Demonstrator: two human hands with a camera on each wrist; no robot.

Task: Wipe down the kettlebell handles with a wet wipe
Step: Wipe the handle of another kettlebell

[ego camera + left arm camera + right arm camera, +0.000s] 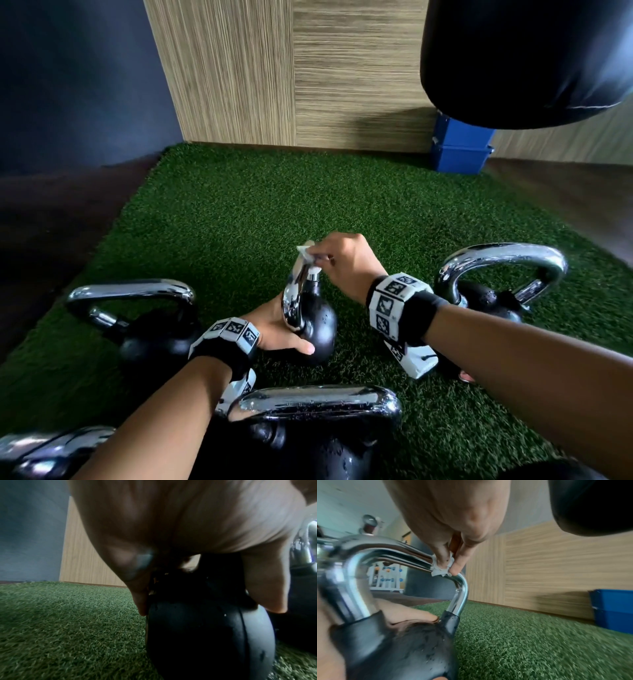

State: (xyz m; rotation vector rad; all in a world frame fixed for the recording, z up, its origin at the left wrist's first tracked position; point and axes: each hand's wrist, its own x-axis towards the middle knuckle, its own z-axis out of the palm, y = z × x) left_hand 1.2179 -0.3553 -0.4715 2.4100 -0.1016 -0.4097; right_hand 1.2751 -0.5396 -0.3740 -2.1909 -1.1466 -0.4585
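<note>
A small black kettlebell (318, 329) with a chrome handle (293, 301) stands mid-turf. My left hand (281, 334) grips its black body from the left, thumb along the near side; the left wrist view shows fingers (267, 585) curled over the ball (209, 635). My right hand (342, 260) pinches a crumpled white wet wipe (306, 249) against the far top corner of the handle. In the right wrist view the wipe (441, 566) sits between thumb and fingertips on the chrome handle (402, 555), just before its bend.
Three larger chrome-handled kettlebells stand around: left (137, 308), right (496, 284), near front (315, 421). A fourth handle (44, 448) shows bottom left. Green turf (274, 205) stretches ahead to a wood wall. A blue box (459, 150) and hanging black punching bag (527, 58) are at back right.
</note>
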